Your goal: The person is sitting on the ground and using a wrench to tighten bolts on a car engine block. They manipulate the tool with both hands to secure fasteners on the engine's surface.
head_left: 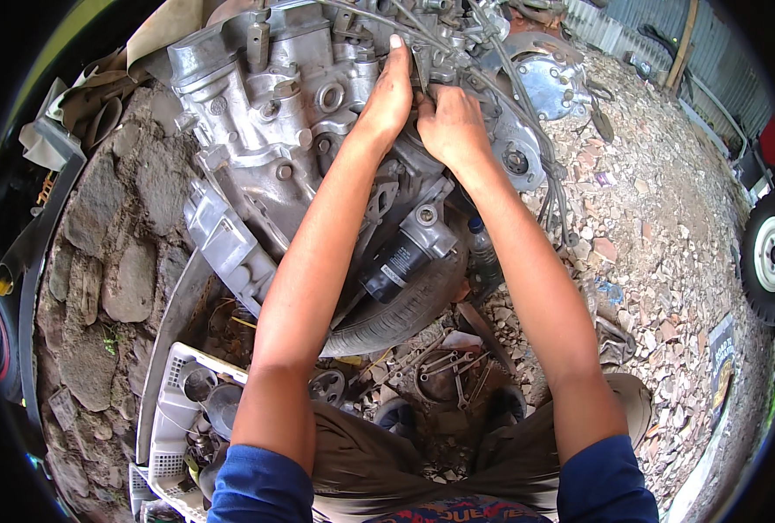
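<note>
A large grey metal engine (pixel 261 187) fills the upper middle, with bolts, ports and cables across it. My left hand (pixel 389 91) reaches in against its upper part, the thumb pointing up; the other fingers are hidden behind the hand. Just right of it, my right hand (pixel 453 122) is closed, knuckles up, near a thin dark metal piece that rises between the hands. What its fingers hold cannot be made out. Below the hands, a black oil filter (pixel 396 268) is attached to the engine's lower side.
Under the engine lies a tyre (pixel 418 318), beside a plastic bottle (pixel 483 248). Several wrenches (pixel 462 370) lie on the ground near my feet. At lower left stands a white plastic crate (pixel 176 392) of parts, next to a stone wall (pixel 91 213). Gravel (pixel 666 235) spreads rightward toward a wheel (pixel 765 248).
</note>
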Motion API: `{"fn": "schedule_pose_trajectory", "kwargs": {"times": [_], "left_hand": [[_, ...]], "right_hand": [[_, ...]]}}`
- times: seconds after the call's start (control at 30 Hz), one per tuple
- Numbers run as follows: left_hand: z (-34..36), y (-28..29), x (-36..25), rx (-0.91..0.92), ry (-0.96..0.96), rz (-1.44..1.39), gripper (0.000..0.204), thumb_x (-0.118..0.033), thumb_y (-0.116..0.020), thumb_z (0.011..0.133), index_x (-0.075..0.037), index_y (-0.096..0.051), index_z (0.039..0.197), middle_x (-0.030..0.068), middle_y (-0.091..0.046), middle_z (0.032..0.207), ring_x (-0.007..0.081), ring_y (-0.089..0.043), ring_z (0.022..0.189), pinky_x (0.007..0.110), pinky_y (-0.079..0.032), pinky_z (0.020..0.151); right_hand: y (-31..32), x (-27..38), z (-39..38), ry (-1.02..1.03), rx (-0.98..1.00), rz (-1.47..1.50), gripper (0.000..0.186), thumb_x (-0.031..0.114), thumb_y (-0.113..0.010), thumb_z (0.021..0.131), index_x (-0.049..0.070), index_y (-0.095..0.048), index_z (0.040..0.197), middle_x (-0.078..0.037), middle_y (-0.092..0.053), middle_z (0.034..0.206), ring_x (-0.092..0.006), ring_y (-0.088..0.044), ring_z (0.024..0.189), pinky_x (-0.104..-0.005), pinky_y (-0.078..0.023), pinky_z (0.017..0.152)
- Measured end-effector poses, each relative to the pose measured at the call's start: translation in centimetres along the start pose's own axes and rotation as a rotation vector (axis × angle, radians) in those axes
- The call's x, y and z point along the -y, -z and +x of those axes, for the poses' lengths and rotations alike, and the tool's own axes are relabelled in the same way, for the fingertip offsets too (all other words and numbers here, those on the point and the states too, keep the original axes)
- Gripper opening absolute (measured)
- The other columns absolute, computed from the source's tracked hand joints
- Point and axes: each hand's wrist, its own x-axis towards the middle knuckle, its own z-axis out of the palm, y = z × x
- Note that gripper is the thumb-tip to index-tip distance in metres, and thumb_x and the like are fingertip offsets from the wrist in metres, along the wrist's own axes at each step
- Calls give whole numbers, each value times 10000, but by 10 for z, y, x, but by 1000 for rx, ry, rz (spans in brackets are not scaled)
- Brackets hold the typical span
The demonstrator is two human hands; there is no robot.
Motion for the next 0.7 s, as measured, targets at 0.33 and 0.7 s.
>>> {"fn": "schedule_pose_trajectory", "kwargs": {"times": [0.33,0.7], "left_hand": [[9,8,11,2,34,86,899,-693,-144,955,0,-106,1527,176,-164,1591,293,-145,1478,451,-210,1175],[-2,2,-1,26,42,59,900,-685,-126,960,16,-101,1523,188,-129,1596,298,-130,1482,463,-205,1173]], "right_hand": [[5,-30,4,90,-218,-107,196,116,-567,884,-22,-678,968,-280,-654,874,-450,-630,890,-505,-480,808],[3,-62,25,187,-157,-337,312,74,-546,870,69,-687,1149,-221,-668,1029,-417,-600,979,-456,-473,897]]}}
